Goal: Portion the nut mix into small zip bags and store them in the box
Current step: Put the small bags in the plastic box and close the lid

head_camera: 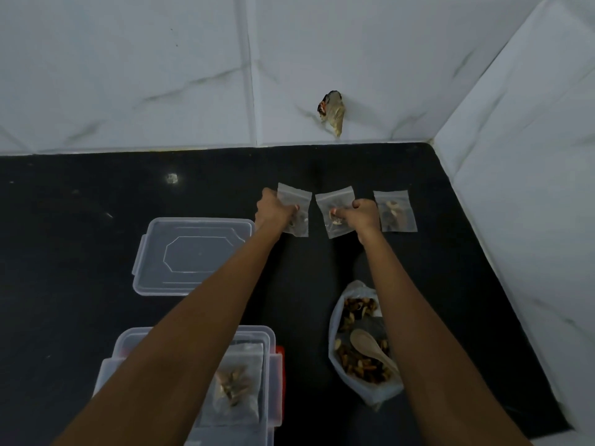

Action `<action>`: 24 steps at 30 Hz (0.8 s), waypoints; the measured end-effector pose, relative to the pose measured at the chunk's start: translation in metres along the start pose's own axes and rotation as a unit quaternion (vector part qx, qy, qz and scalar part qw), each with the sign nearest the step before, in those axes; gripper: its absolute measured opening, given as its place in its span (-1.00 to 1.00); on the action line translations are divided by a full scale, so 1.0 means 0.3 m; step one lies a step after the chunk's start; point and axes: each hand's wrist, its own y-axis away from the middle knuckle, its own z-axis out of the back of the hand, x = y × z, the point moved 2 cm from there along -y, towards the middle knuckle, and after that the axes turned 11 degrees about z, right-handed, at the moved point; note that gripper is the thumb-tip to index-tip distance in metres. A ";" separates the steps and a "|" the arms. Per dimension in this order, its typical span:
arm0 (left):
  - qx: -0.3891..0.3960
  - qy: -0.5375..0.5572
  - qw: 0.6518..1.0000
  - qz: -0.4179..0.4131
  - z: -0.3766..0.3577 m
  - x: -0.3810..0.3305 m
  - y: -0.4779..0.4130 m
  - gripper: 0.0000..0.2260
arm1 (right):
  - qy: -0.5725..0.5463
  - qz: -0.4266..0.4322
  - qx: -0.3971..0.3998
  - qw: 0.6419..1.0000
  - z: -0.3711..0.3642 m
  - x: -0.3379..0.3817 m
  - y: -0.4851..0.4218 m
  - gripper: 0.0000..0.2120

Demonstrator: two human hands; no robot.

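Left hand [273, 208] pinches left bag [294, 196]; right hand [364, 216] pinches middle bag [333, 199]; both bags near the counter's [96, 204] back edge. Box [257, 331] at front edge (stored bag [235, 381] inside). Risk: a half-closed zip would spill contents when lifted.

Clear plastic zip bags [395, 211] on glossy black counter [96, 220].
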 end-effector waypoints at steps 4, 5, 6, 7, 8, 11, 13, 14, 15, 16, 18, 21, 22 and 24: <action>0.002 0.042 0.999 0.000 0.036 0.016 0.033 -0.58 | -0.083 -0.007 0.002 0.997 0.024 0.028 0.074 -0.62; 0.006 0.053 0.999 -0.002 0.050 0.021 0.046 -0.59 | -0.102 -0.007 0.007 0.995 0.032 0.043 0.102 -0.58; 0.014 0.064 0.998 -0.004 0.064 0.026 0.065 -0.61 | -0.122 -0.007 0.012 0.992 0.040 0.057 0.128 -0.58; 0.026 0.073 0.997 -0.010 0.083 0.034 0.092 -0.62 | -0.138 -0.011 0.023 0.990 0.047 0.070 0.158 -0.59; 0.040 0.078 0.996 -0.017 0.104 0.041 0.122 -0.63 | -0.152 -0.014 0.032 0.988 0.054 0.085 0.192 -0.63; 0.074 0.083 0.993 -0.042 0.185 0.072 0.232 -0.66 | -0.168 -0.010 0.060 0.984 0.071 0.117 0.302 -0.84; 0.087 0.082 0.991 -0.058 0.250 0.097 0.314 -0.67 | -0.171 0.003 0.072 0.983 0.076 0.130 0.378 -0.87; 0.090 0.079 0.991 -0.061 0.286 0.113 0.355 -0.68 | -0.169 0.008 0.076 0.983 0.078 0.138 0.421 -0.88; 0.091 0.074 0.991 -0.063 0.320 0.129 0.394 -0.68 | -0.163 0.007 0.083 0.983 0.075 0.137 0.453 -0.88; 0.092 0.067 0.991 -0.065 0.352 0.147 0.426 -0.69 | -0.158 0.003 0.089 0.983 0.073 0.143 0.489 -0.87; 0.092 0.059 0.992 -0.065 0.421 0.196 0.491 -0.69 | -0.134 0.000 0.102 0.986 0.057 0.138 0.559 -0.81; 0.100 0.071 0.991 -0.056 0.502 0.279 0.574 -0.70 | -0.150 0.016 0.110 0.982 0.016 0.131 0.665 -0.68; 0.099 0.072 0.991 -0.055 0.524 0.309 0.598 -0.71 | -0.156 0.021 0.113 0.981 -0.003 0.129 0.701 -0.64; 0.089 0.064 0.992 -0.056 0.558 0.366 0.629 -0.74 | -0.165 0.032 0.122 0.978 -0.042 0.124 0.763 -0.59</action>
